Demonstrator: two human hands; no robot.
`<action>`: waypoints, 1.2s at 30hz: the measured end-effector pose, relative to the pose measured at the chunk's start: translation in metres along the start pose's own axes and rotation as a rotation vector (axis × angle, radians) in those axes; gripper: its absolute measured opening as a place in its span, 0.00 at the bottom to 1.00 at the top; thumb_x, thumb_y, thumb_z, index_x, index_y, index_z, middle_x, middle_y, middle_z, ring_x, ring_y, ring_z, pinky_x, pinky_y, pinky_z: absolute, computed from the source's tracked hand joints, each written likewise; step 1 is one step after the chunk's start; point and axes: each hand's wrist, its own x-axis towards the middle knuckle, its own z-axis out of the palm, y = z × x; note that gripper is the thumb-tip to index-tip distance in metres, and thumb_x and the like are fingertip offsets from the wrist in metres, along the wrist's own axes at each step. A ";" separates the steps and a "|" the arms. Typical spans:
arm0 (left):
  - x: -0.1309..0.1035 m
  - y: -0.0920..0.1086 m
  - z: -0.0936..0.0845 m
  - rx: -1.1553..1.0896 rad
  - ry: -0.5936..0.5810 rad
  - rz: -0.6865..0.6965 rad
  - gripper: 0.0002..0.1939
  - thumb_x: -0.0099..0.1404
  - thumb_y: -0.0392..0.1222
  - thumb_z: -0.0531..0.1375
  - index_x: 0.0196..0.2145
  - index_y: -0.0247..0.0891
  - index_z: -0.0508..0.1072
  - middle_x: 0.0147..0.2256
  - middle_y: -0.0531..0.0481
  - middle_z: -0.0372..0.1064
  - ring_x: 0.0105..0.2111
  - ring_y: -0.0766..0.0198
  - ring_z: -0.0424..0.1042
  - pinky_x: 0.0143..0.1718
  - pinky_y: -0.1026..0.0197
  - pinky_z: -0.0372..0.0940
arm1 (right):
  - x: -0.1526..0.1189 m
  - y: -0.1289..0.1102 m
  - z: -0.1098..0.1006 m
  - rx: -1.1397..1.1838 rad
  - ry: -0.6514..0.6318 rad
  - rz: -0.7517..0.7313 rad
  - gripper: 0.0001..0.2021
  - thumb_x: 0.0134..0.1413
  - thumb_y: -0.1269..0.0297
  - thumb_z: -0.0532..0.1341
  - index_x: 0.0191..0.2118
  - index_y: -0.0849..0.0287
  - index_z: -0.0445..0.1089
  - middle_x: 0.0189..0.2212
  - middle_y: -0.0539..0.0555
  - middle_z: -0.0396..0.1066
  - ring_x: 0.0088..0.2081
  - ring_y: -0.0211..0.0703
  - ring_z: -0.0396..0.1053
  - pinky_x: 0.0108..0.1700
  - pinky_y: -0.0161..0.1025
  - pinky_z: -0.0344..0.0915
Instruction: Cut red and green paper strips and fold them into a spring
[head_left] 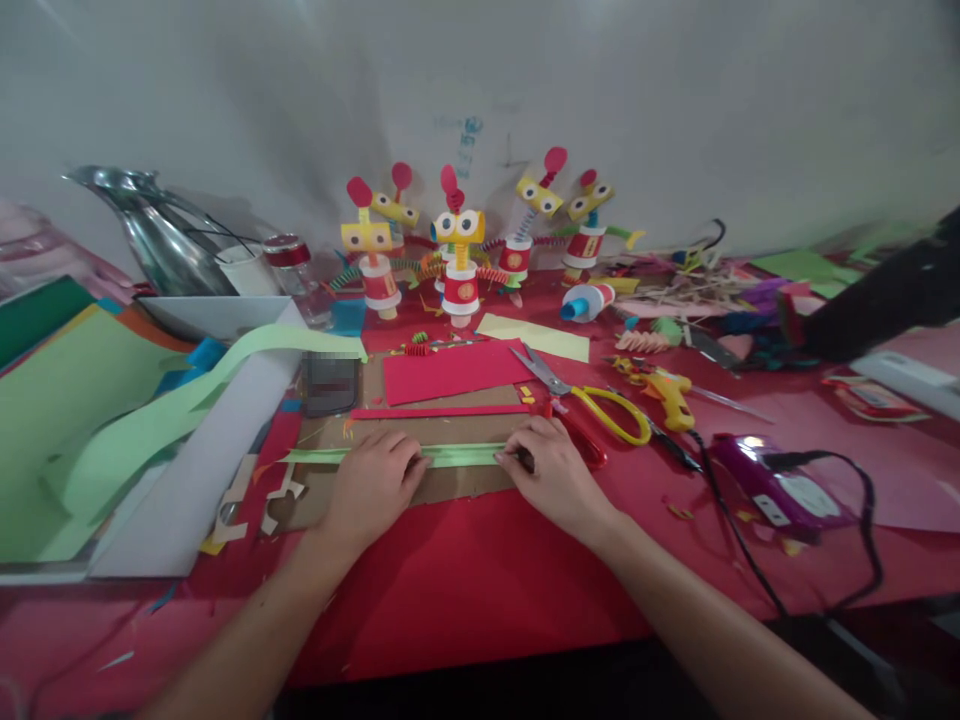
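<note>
A narrow light-green paper strip (459, 457), with a fold line along its length, lies across a brown cardboard sheet (442, 489). My left hand (379, 475) has its fingers bent and closed on the strip left of its middle; the strip's pointed end sticks out beyond it. Toward the strip's right end, my right hand (551, 468) pinches it between thumb and fingers. Just behind lie a thin red paper strip (442, 412) and a red paper rectangle (450, 375). Yellow-handled scissors (581, 395) rest open beyond my right hand.
Several paper-cup figures (460, 285) stand along the wall. On the right are a yellow glue gun (670, 395), a purple device (784, 490) with black cords, and craft scraps. A white box (202, 480) with coloured paper sits left, before a metal jug (161, 235).
</note>
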 end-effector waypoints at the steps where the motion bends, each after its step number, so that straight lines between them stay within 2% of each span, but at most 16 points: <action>1: 0.000 0.000 0.000 -0.008 0.005 -0.008 0.10 0.66 0.45 0.52 0.32 0.38 0.68 0.33 0.48 0.69 0.35 0.58 0.67 0.36 0.56 0.61 | 0.000 0.000 0.000 -0.008 -0.003 0.006 0.05 0.52 0.68 0.61 0.26 0.58 0.65 0.30 0.53 0.65 0.35 0.44 0.62 0.40 0.41 0.60; 9: -0.001 -0.003 0.007 -0.077 0.038 -0.039 0.11 0.66 0.42 0.52 0.43 0.39 0.69 0.38 0.47 0.71 0.38 0.57 0.68 0.38 0.56 0.63 | 0.000 -0.001 0.000 -0.059 -0.012 0.000 0.06 0.54 0.70 0.58 0.26 0.59 0.64 0.31 0.54 0.64 0.36 0.45 0.62 0.41 0.43 0.61; 11: -0.001 -0.004 0.008 -0.108 0.044 -0.017 0.13 0.66 0.41 0.52 0.47 0.42 0.70 0.39 0.48 0.71 0.39 0.58 0.68 0.39 0.56 0.63 | 0.000 -0.001 0.000 -0.073 -0.023 0.005 0.06 0.54 0.70 0.59 0.26 0.59 0.64 0.31 0.55 0.64 0.36 0.46 0.62 0.41 0.43 0.62; 14: -0.001 -0.006 0.009 -0.111 0.019 0.034 0.17 0.66 0.37 0.51 0.50 0.48 0.70 0.35 0.50 0.70 0.37 0.60 0.68 0.38 0.58 0.63 | 0.001 -0.002 0.000 -0.095 -0.032 0.009 0.06 0.53 0.70 0.59 0.27 0.59 0.65 0.31 0.55 0.64 0.36 0.46 0.62 0.40 0.43 0.62; 19: 0.000 -0.007 0.007 -0.104 -0.025 0.034 0.19 0.65 0.33 0.52 0.48 0.50 0.73 0.33 0.51 0.69 0.35 0.61 0.67 0.37 0.59 0.62 | 0.003 -0.005 0.001 -0.171 -0.064 0.018 0.07 0.56 0.70 0.56 0.27 0.60 0.66 0.32 0.56 0.65 0.37 0.48 0.61 0.42 0.46 0.62; 28: 0.009 -0.007 0.001 -0.264 -0.100 -0.069 0.16 0.65 0.35 0.52 0.45 0.49 0.75 0.34 0.52 0.72 0.37 0.64 0.70 0.36 0.62 0.63 | 0.005 -0.008 0.000 -0.243 -0.127 0.076 0.09 0.58 0.69 0.53 0.30 0.61 0.69 0.36 0.59 0.66 0.40 0.49 0.62 0.44 0.46 0.62; 33: 0.008 -0.005 -0.002 -0.164 -0.087 -0.026 0.18 0.64 0.33 0.51 0.45 0.49 0.75 0.33 0.52 0.71 0.35 0.64 0.70 0.34 0.62 0.63 | 0.006 -0.009 0.001 -0.270 -0.127 0.065 0.09 0.58 0.69 0.52 0.30 0.61 0.68 0.36 0.60 0.66 0.40 0.50 0.62 0.43 0.46 0.62; 36: 0.006 -0.004 -0.001 -0.067 -0.059 0.048 0.18 0.63 0.32 0.52 0.45 0.49 0.75 0.31 0.51 0.71 0.35 0.61 0.69 0.35 0.59 0.64 | 0.005 -0.009 0.001 -0.257 -0.118 0.073 0.07 0.57 0.69 0.54 0.32 0.61 0.68 0.35 0.59 0.67 0.39 0.50 0.63 0.40 0.46 0.63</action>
